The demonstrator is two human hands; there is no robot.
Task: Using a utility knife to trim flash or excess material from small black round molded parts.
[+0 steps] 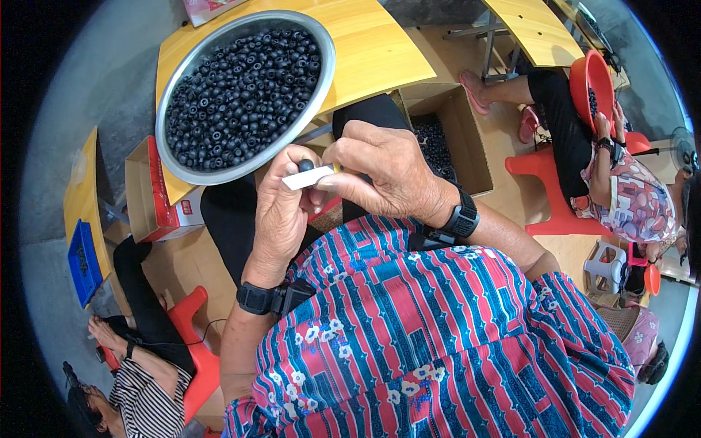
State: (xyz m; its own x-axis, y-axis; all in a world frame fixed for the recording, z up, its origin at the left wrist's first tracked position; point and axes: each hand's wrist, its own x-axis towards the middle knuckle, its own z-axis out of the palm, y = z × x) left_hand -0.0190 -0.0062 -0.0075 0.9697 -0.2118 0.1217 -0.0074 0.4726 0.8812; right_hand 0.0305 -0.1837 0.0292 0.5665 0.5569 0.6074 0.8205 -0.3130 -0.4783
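My left hand [276, 208] pinches a small round black piece [306, 165] between thumb and fingertips. Against it lies a flat white strip [305, 178], like a thin blade, with a bit of yellow at its other end. That strip is gripped between the thumb and bent fingers of my right hand [387, 164]; what part of it the fingers cover is hidden. Just beyond my hands stands a wide metal basin [319, 109], full of small black rounded pieces [241, 102], many with a hole in the middle.
The basin is on a yellow table [380, 55]. Below its right end is a cardboard box [467, 146] with black pieces inside; a red-and-white carton [164, 197] stands left. Co-workers sit on both sides on red stools [548, 182], one holding a red bowl [584, 91]. A blue tray [86, 263] lies far left.
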